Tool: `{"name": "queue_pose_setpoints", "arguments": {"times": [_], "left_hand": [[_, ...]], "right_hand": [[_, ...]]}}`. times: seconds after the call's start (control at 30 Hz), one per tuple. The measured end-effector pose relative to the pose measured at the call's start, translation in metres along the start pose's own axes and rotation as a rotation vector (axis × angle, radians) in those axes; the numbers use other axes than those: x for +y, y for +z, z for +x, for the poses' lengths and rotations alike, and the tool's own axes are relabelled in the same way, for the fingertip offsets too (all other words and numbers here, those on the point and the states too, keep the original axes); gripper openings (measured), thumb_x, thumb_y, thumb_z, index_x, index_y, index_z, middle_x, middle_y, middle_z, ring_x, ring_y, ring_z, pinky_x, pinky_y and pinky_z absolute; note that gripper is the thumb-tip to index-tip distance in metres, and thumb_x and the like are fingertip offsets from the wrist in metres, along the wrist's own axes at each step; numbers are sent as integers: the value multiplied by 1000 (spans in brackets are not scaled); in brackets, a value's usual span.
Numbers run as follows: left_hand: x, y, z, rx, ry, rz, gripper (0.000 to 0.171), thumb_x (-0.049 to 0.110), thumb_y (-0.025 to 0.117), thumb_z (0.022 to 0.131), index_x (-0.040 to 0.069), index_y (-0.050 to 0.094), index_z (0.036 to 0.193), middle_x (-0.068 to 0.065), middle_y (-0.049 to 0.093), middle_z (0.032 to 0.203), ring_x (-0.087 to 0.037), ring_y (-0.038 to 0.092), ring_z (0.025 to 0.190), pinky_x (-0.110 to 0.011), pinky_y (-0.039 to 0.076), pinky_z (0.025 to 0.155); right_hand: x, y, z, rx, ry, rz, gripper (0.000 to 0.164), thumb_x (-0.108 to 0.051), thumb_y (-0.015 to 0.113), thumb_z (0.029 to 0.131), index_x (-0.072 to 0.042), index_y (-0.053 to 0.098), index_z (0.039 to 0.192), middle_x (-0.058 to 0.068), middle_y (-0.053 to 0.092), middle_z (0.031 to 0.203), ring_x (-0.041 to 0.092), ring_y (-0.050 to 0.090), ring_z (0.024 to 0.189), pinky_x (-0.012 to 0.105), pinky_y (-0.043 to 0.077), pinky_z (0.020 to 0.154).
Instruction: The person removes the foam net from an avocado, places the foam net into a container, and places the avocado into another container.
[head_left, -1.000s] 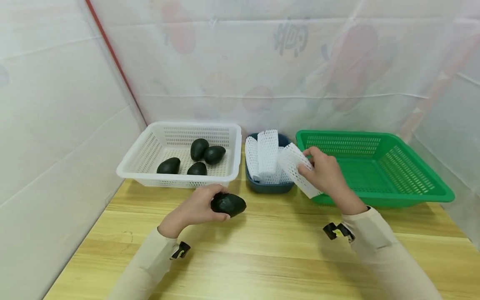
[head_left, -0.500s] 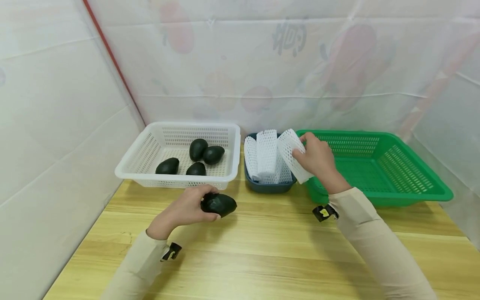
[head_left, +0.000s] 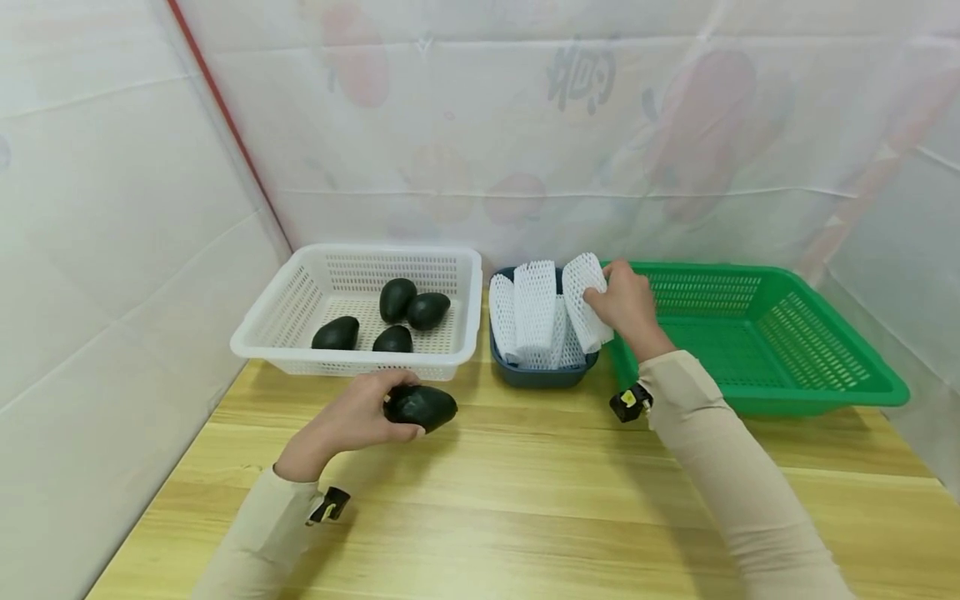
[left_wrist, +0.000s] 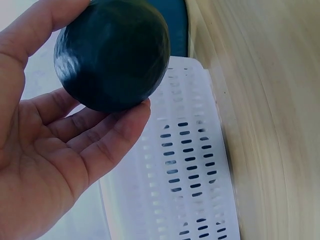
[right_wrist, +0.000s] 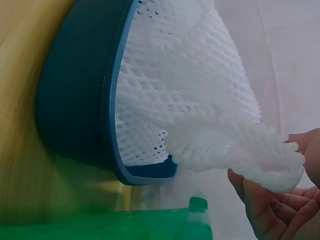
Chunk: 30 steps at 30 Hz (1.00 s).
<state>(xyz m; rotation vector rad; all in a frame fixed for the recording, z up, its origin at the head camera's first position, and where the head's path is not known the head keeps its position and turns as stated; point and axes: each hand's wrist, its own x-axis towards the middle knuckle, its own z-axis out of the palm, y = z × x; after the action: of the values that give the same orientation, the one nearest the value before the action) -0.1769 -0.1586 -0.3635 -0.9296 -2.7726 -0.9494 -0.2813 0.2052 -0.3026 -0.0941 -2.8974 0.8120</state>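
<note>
My left hand [head_left: 360, 417] grips a dark green avocado [head_left: 422, 407] above the table, in front of the white basket; the left wrist view shows the thumb and fingers around the avocado [left_wrist: 112, 55]. With thumb and fingers my right hand [head_left: 628, 304] pinches a white foam net sleeve [head_left: 583, 296] at the right side of the dark blue bin [head_left: 540, 378]. Several more foam net sleeves [head_left: 534, 308] stand in that bin. In the right wrist view the held sleeve's end [right_wrist: 240, 155] gapes beside the bin's rim.
At the left, the white basket [head_left: 360, 360] contains several avocados [head_left: 397, 298]. A green basket [head_left: 757, 396] stands at the right of the blue bin. The wooden table [head_left: 487, 500] extends in front, and a printed white curtain [head_left: 465, 125] hangs behind.
The right hand has moved the foam net sleeve up and left, from the green basket's edge to the bin, turning it more upright. The left hand has drifted left with the avocado.
</note>
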Motion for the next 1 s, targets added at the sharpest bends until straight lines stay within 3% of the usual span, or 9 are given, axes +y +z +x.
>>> {"name": "queue_pose_setpoints", "arguments": {"times": [0.17, 0.33, 0.57, 0.77, 1.0], "left_hand": [[-2, -2, -1, 8, -12, -9, 50, 28, 84, 64, 11, 62, 106, 3, 61, 97, -14, 55, 85, -32, 48, 69], [-2, -3, -2, 7, -28, -18, 50, 27, 84, 65, 11, 62, 107, 1, 61, 98, -15, 56, 86, -32, 49, 69], [-3, -4, -2, 9, -41, -19, 50, 26, 84, 65, 11, 62, 107, 1, 61, 99, -15, 55, 86, -32, 49, 69], [-3, -6, -1, 25, -10, -26, 50, 27, 84, 66, 10, 62, 107, 2, 61, 100, -14, 55, 85, -31, 49, 68], [-2, -11, -7, 78, -16, -68, 54, 28, 82, 68, 5, 62, 112, -3, 62, 104, -14, 56, 83, -28, 51, 64]], "right_hand": [[0, 3, 5, -44, 21, -34, 60, -33, 58, 89, 4, 36, 131, 19, 56, 79, 29, 52, 61, 38, 41, 49], [2, 1, 5, -77, 39, -73, 74, -43, 60, 86, 1, 30, 137, 20, 56, 81, 32, 52, 62, 40, 39, 48], [2, -3, 3, -80, 31, -69, 73, -43, 59, 87, 0, 29, 138, 18, 55, 78, 31, 51, 61, 40, 38, 47], [-2, -9, -5, -78, 22, -101, 71, -40, 59, 88, -2, 27, 139, 15, 52, 72, 25, 45, 54, 36, 34, 45], [-12, -18, -26, -141, -40, -153, 65, -35, 60, 88, -1, 35, 137, 22, 57, 103, 31, 53, 71, 39, 40, 52]]}}
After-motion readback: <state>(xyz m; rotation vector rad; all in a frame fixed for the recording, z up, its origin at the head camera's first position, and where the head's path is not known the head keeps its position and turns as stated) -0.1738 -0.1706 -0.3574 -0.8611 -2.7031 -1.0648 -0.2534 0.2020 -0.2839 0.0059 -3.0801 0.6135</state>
